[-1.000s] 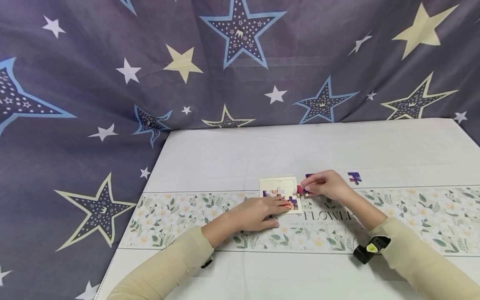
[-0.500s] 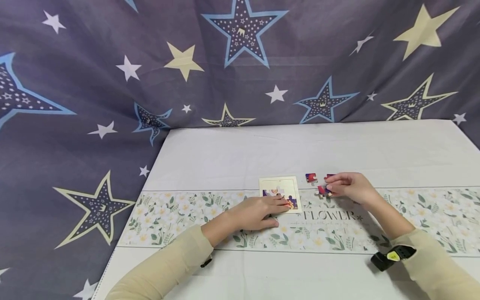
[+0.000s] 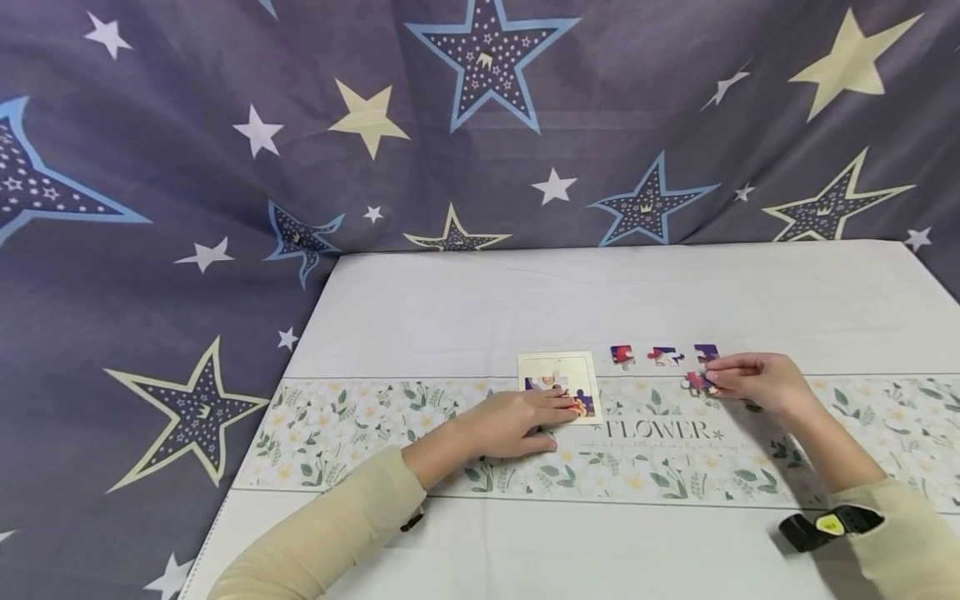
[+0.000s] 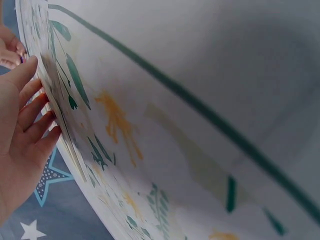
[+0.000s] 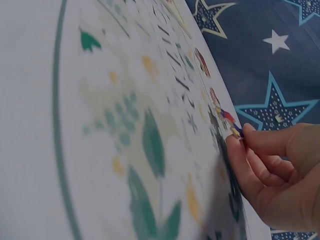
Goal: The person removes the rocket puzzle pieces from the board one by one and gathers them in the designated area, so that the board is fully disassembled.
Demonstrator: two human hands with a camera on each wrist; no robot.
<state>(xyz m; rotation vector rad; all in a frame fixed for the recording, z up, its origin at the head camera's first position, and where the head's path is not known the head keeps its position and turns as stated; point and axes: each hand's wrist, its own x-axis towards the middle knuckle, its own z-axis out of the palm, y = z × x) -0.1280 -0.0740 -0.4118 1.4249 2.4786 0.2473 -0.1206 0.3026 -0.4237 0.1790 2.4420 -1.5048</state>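
Observation:
My left hand (image 3: 517,423) lies with straight fingers over the lower part of a pale puzzle tray (image 3: 558,364), covering some of the pieces set in it. Purple and orange pieces (image 3: 583,403) show in the tray beside the fingertips. To the right, my right hand (image 3: 761,385) pinches a red and purple jigsaw piece (image 3: 697,383) between thumb and fingers, low over the floral cloth. In the right wrist view the pinched piece (image 5: 229,118) sticks out past the fingertips. Just behind it lies a purple jigsaw piece (image 3: 706,352).
A red piece (image 3: 622,355) and a red and purple piece (image 3: 665,357) lie in a row right of the tray. The white tablecloth (image 3: 480,308) has a floral band lettered FLOWER. A dark star-patterned curtain (image 3: 420,183) hangs behind and at the left.
My right hand has moved right, away from the tray, carrying the jigsaw piece along. Loose pieces it covered now show. The left hand stays on the tray.

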